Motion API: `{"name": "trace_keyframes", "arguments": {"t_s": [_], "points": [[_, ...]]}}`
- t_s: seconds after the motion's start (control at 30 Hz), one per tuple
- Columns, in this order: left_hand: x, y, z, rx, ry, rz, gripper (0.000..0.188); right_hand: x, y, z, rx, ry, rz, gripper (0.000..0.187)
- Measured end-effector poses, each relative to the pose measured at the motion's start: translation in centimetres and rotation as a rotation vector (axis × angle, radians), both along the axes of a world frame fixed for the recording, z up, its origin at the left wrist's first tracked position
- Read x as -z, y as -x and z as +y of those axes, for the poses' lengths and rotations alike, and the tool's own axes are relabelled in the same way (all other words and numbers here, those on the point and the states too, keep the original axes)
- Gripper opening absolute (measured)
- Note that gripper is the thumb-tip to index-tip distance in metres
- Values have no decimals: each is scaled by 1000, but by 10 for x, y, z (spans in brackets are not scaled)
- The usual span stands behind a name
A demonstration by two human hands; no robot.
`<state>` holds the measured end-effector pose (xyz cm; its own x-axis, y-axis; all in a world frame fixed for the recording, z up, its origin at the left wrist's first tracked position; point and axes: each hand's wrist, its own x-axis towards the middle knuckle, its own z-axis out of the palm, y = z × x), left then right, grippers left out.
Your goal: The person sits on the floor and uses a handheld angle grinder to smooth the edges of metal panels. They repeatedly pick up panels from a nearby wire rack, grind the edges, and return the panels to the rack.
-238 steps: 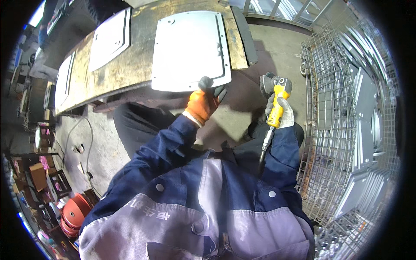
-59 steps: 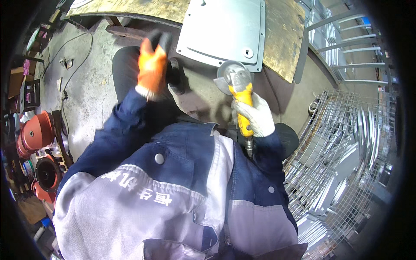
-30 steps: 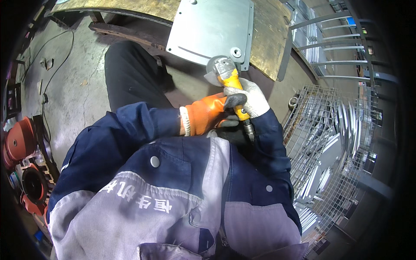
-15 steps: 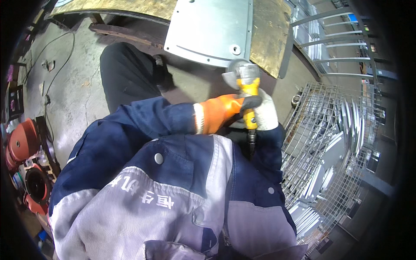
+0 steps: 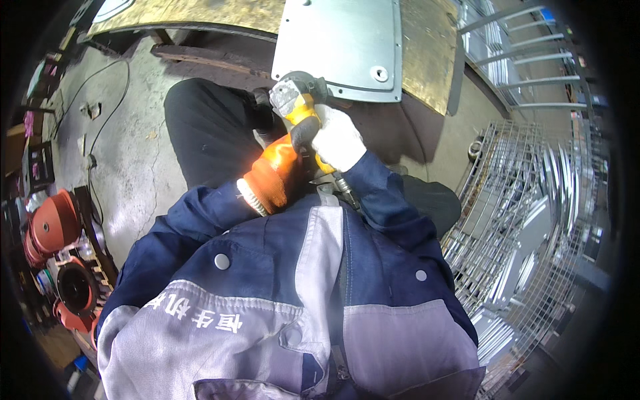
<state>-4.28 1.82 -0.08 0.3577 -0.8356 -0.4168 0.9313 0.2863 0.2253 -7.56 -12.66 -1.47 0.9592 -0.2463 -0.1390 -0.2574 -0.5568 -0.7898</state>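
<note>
A yellow and grey angle grinder is gripped in both my gloved hands, its head at the near left corner of a pale metal panel. I cannot tell whether its disc touches the panel. My left hand, in an orange glove with a dark thumb, closes round the grinder's body from the left. From the right, my right hand in a white glove wraps the same body. The panel has small holes along its border and a round ring near its near right corner. It lies on a wooden tabletop.
At the right stands a wire mesh basket with many thin metal pieces. Metal racking rises behind it. A black cable runs over the concrete floor at left, near reddish round parts.
Both hands have carried the grinder leftward, from the panel's near right corner to its near left corner. Its head now tilts left. The view has shifted slightly.
</note>
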Motion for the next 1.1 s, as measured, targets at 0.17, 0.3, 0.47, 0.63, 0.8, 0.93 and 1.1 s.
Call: {"name": "trace_keyframes", "arguments": {"t_s": [0.17, 0.3, 0.47, 0.63, 0.8, 0.93, 1.1], "points": [[19, 20, -15, 219, -239, -1532, 47, 8, 51, -23, 157, -101, -156, 27], [24, 34, -53, 373, -240, -1104, 41, 17, 75, -47, 382, -642, -119, 23], [33, 61, -108, 336, -96, -744, 56, 21, 103, -92, 609, -952, -130, 16], [74, 45, -160, 567, 19, -118, 44, 18, 138, -148, 668, -601, -162, 23], [97, -21, -163, 75, 222, 303, 36, 39, 188, -174, 778, -1134, -372, 42], [94, -30, -145, -29, -47, -35, 40, 58, 209, -186, 809, -1168, -380, 42], [97, -59, -89, 335, 590, 461, 48, 61, 222, -185, 748, -1171, -440, 47]]}}
